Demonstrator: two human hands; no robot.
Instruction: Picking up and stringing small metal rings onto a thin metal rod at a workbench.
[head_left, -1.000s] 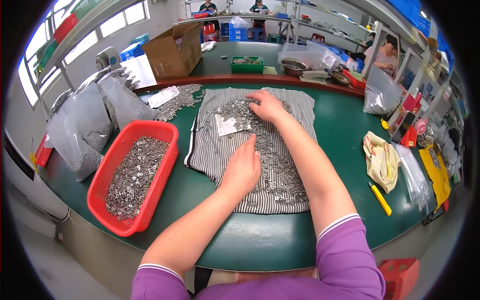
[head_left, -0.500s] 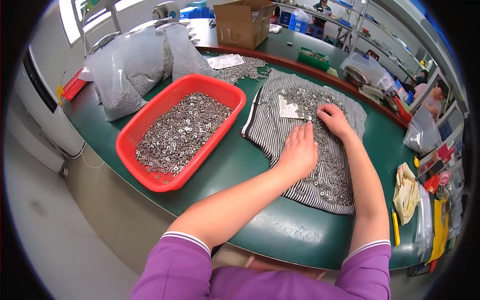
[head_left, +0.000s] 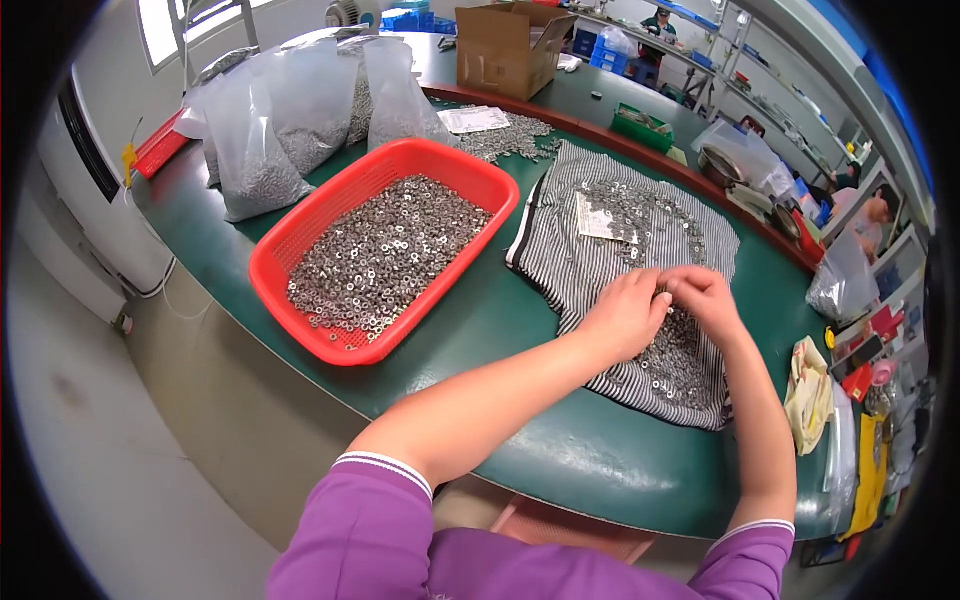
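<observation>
A black-and-white striped cloth [head_left: 570, 255] lies on the green table, strewn with small ring-shaped metal pieces [head_left: 678, 370] that look like washers or nuts. Over the middle of this spread my left hand [head_left: 625, 315] and my right hand [head_left: 703, 300] meet at the fingertips. The left fingers are pressed together and bent downward, the thumb close to the right hand. My right fingers are curled in a pinch. Whatever sits between the fingertips is too small to make out. A printed paper slip [head_left: 603, 219] rests among the pieces on the cloth's far part.
Left of the cloth stands a red plastic basket [head_left: 270, 262] filled with the same pieces. Behind it are clear bags of metal parts [head_left: 262, 185] and a loose pile [head_left: 512, 138]. A cardboard box [head_left: 505, 55] and green tray [head_left: 643, 130] stand farther back. A crumpled cloth [head_left: 808, 395] lies right.
Both hands have drawn nearer to me, from beside the paper slip to the middle of the spread, and their fingertips have come together. The whole view has shifted slightly.
</observation>
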